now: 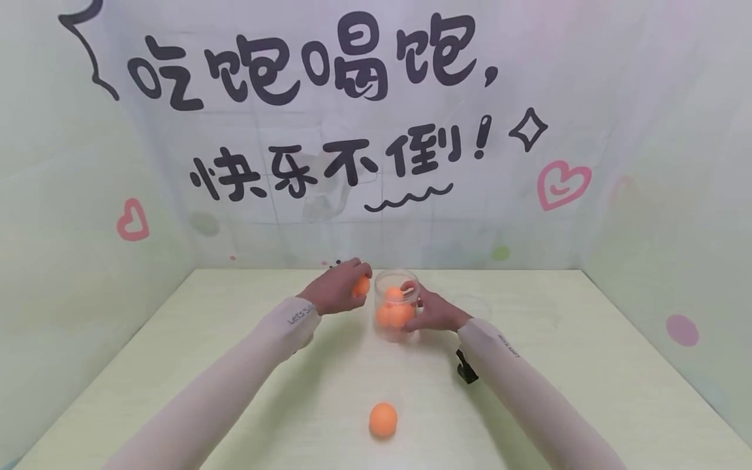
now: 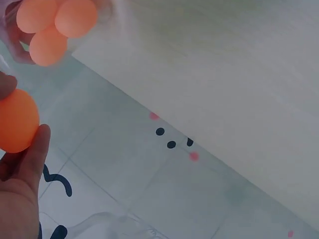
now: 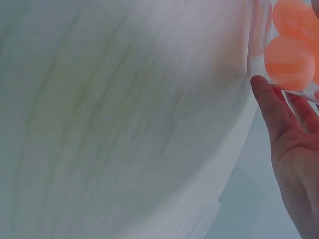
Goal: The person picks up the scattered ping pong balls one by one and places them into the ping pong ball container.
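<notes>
In the head view, my left hand (image 1: 341, 287) pinches an orange ping-pong ball (image 1: 361, 286) just left of a clear jar (image 1: 388, 334). The left wrist view shows this ball (image 2: 19, 122) held between the thumb and fingers. Several orange balls (image 1: 402, 315) lie inside the upright jar, which stands on the table. My right hand (image 1: 433, 309) holds the jar from its right side, fingers and thumb spread round the wall. Through the wall in the right wrist view, some balls (image 3: 290, 62) show. Another orange ball (image 1: 383, 420) rests on the table, nearer the front.
The pale table (image 1: 247, 378) ends at a printed cloth backdrop (image 1: 376, 241). A faint clear round object (image 1: 474, 304) lies right of the jar. A small black object (image 1: 467, 367) shows beside the right forearm. Cloth walls stand at both sides.
</notes>
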### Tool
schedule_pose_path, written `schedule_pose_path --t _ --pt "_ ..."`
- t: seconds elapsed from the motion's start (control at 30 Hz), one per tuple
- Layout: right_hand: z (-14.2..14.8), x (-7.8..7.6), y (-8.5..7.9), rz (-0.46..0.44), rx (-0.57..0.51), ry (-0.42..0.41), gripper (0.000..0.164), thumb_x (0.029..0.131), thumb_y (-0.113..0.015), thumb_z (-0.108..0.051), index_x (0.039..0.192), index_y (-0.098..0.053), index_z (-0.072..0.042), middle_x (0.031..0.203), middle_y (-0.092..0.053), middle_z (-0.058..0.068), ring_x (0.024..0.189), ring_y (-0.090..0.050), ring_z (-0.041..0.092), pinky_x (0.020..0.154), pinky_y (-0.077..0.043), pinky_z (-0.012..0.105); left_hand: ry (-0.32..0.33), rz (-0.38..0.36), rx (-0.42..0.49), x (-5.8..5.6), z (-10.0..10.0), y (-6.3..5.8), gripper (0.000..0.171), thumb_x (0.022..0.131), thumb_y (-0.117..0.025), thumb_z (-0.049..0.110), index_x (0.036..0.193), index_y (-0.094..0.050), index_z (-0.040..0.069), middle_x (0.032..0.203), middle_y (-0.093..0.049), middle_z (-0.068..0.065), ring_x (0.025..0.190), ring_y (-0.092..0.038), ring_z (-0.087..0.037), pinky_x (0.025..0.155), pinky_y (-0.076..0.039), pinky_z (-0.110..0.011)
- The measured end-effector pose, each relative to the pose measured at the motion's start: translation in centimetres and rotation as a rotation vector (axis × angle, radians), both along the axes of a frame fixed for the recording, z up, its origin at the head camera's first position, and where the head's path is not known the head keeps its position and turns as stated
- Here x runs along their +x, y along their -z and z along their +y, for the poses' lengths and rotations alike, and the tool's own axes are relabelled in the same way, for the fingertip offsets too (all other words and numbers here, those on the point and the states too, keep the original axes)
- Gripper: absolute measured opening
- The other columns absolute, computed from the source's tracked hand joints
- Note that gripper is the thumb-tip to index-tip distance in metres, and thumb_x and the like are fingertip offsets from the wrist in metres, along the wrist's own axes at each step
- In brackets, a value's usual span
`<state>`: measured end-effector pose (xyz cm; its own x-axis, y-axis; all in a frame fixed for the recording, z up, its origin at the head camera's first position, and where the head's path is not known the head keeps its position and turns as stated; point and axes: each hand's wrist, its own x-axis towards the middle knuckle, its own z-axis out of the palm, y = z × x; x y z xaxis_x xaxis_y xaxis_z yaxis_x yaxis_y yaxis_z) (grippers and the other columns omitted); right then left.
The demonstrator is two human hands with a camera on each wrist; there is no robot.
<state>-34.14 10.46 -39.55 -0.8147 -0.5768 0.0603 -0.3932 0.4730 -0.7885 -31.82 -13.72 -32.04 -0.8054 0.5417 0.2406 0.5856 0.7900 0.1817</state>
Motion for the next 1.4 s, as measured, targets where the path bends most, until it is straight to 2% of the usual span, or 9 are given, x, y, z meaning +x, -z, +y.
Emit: schedule_pose_path --t 0.13,0.3,0.4,0.57,0.67,0.83,1.03,1.17,1.4 --pt "0.3 0.1 0.1 -0.009 -0.007 -0.002 0.069 0.075 -0.073 -0.020 0.130 -0.034 -0.009 0.125 -0.050 0.006 0.113 -0.049 0.025 0.092 -0.042 0.039 0.006 0.065 0.078 -0.3 0.9 -0.8 0.025 0.080 -0.065 0.009 0.104 -0.060 0.007 0.093 -0.056 -0.005 0.076 -0.052 -0.018 0.068 -0.045 -0.029" --pt "0.8 0.1 0.1 0.010 -0.007 0.003 0.070 0.075 -0.073 -0.020 0.132 -0.033 -0.009 0.130 -0.048 0.006 0.116 -0.048 0.025 0.097 -0.041 0.043 0.027 0.073 0.134 -0.6 2.7 -1.9 0.026 0.079 -0.067 0.009 0.105 -0.061 0.006 0.092 -0.057 -0.006 0.078 -0.053 -0.019 0.071 -0.047 -0.030" --pt "1.0 0.1 0.1 0.018 -0.021 -0.003 0.070 0.076 -0.072 -0.019 0.133 -0.033 -0.007 0.132 -0.046 0.008 0.118 -0.048 0.028 0.099 -0.040 0.046 0.057 0.051 0.112 -0.9 3.9 -2.4 0.028 0.080 -0.068 0.010 0.108 -0.062 0.005 0.095 -0.058 -0.007 0.080 -0.053 -0.020 0.073 -0.048 -0.030" --pt "1.0 0.0 0.3 0.019 -0.034 -0.031 0.073 0.076 -0.071 -0.018 0.136 -0.031 -0.007 0.137 -0.041 0.008 0.119 -0.047 0.027 0.099 -0.040 0.045 0.095 -0.031 0.053 -1.3 5.4 -3.0 0.030 0.083 -0.070 0.014 0.111 -0.064 0.006 0.099 -0.059 -0.007 0.084 -0.054 -0.020 0.074 -0.047 -0.028" --pt "0.9 -0.3 0.6 0.022 -0.026 -0.048 0.080 0.076 -0.072 -0.019 0.142 -0.027 -0.010 0.138 -0.043 0.005 0.120 -0.047 0.024 0.100 -0.038 0.045 0.096 -0.082 0.033 -1.5 6.0 -3.0 0.029 0.083 -0.071 0.018 0.110 -0.065 0.007 0.097 -0.059 -0.006 0.084 -0.054 -0.019 0.073 -0.046 -0.027" --pt "0.9 -0.3 0.5 0.014 -0.003 -0.046 0.095 0.076 -0.073 -0.020 0.151 -0.015 -0.016 0.142 -0.044 0.001 0.119 -0.047 0.023 0.099 -0.039 0.045 0.107 -0.115 0.010 -1.5 7.0 -3.1 0.028 0.084 -0.071 0.022 0.106 -0.064 0.007 0.094 -0.058 -0.006 0.082 -0.052 -0.019 0.069 -0.043 -0.026" --pt "0.7 -0.4 0.2 0.010 0.003 -0.057 0.097 0.076 -0.072 -0.017 0.152 -0.012 -0.018 0.140 -0.046 0.000 0.117 -0.047 0.021 0.098 -0.039 0.040 0.043 -0.138 -0.079 -1.5 7.9 -3.1 0.025 0.083 -0.070 0.018 0.105 -0.061 0.008 0.094 -0.059 -0.005 0.081 -0.052 -0.017 0.068 -0.043 -0.025" --pt "0.8 -0.4 0.0 -0.001 -0.005 -0.052 0.097 0.076 -0.073 -0.020 0.152 -0.013 -0.017 0.138 -0.047 0.002 0.116 -0.046 0.021 0.098 -0.039 0.041 -0.009 -0.189 -0.112 -1.8 8.2 -3.0 0.021 0.084 -0.069 0.019 0.101 -0.061 0.010 0.091 -0.060 -0.003 0.081 -0.052 -0.017 0.068 -0.043 -0.026" --pt "1.0 -0.4 0.3 -0.002 -0.049 -0.080 0.089 0.077 -0.073 -0.018 0.149 -0.022 -0.016 0.136 -0.046 0.003 0.114 -0.045 0.022 0.095 -0.038 0.039 0.002 -0.220 -0.124 -2.4 8.6 -2.7 0.016 0.083 -0.069 0.014 0.097 -0.066 0.009 0.089 -0.062 -0.002 0.082 -0.053 -0.017 0.071 -0.044 -0.027"
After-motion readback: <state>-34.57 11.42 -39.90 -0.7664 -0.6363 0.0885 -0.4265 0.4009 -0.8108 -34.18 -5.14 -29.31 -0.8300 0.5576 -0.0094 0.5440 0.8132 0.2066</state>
